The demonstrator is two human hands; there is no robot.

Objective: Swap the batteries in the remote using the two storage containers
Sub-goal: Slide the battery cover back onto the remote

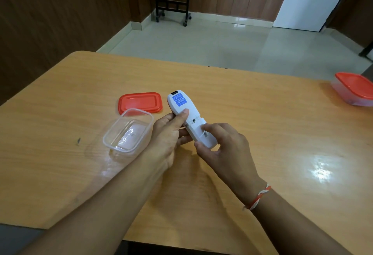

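In the head view, the remote [186, 116] is held back-side up above the middle of the desk [262, 129], its blue sticker toward the far end. The left hand [171, 133] grips it from the left, thumb curled over the back just below the sticker and fingers wrapped underneath. The right hand [220, 145] is at the remote's near end, its fingers [210, 128] curled and pressing on the battery area, thumb braced against the bottom edge. The battery bay looks uncovered, but whether cells sit in it cannot be told, and no loose cover shows. Just left of the remote stands an open clear container [129, 129], which appears to hold nothing, and its red lid [140, 102] lies flat on the desk just beyond it. Well to the right of the remote, at the desk's far right edge, the second container [355, 90] stands with its red lid on; its contents cannot be made out. By my reading the swap is in an early or middle stage: one container is opened and ready, the remote is being worked on, and opening the second container, moving batteries and closing everything up seem left to do.
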